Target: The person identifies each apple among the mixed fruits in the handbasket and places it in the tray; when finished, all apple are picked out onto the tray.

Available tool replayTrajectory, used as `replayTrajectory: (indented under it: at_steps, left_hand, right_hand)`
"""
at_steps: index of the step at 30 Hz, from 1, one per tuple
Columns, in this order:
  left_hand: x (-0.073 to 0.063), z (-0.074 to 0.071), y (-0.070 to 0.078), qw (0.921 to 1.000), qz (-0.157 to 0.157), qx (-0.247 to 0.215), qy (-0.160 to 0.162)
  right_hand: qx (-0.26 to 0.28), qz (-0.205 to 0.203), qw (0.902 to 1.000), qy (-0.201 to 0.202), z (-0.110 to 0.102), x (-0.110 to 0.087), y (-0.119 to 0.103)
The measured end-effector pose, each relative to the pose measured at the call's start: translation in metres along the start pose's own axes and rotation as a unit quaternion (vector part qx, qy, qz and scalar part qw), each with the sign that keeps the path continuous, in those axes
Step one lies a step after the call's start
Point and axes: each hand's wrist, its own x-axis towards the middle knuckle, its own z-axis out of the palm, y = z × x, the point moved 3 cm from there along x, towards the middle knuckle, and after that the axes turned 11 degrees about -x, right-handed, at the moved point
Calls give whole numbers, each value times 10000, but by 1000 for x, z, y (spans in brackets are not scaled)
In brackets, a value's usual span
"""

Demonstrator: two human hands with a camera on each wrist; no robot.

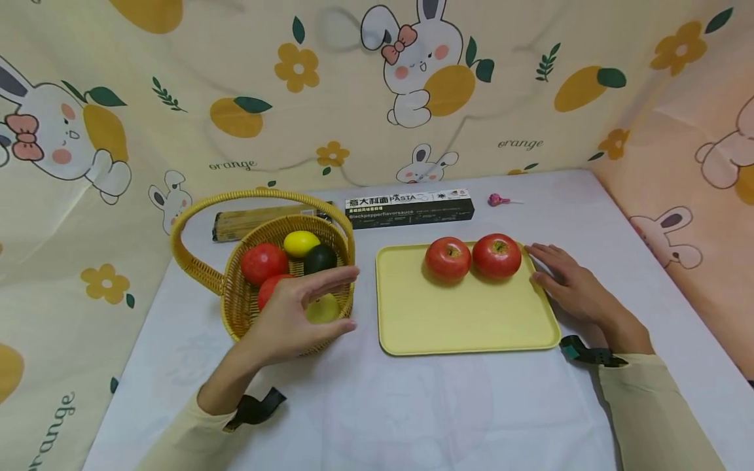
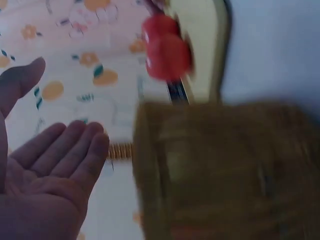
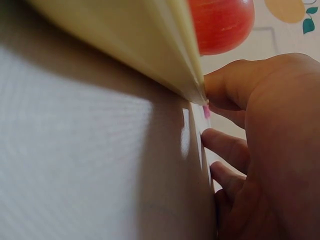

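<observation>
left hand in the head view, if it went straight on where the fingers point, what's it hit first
The left hand would probably meet the left round red apple first or, if low, the yellow rectangular tray; the hand's height is unclear.

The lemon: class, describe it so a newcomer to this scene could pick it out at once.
In the head view, find the handled basket left of the tray. At its far side, look beside the dark fruit. The lemon is the bright yellow oval, unlike the red fruits or the yellow-green one.
</observation>
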Motion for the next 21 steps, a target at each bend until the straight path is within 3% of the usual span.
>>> replayTrajectory:
  at_steps: [4,8,11,16,21]
  left_hand:
    - [-17,-29,-9,9967,-4,788,175]
    - [-31,-56,-19,9858,-125,1623,416]
    - [-38,-70,-25,9781,-393,1992,460]
    - [-43,-77,-35,9694,-980,2244,167]
    - [-38,-68,-41,9570,-982,2724,-161]
  right_hand:
    - [-16,89,9999,-73,1,-1,-2]
    - [23,86,9999,-78,0,-1,-4]
    - [26,123,9999,-87,-1,-1,-4]
    - [-3,148,9998,-97,-1,-2,-3]
    - [-36,126,9999,-106,0,-1,-3]
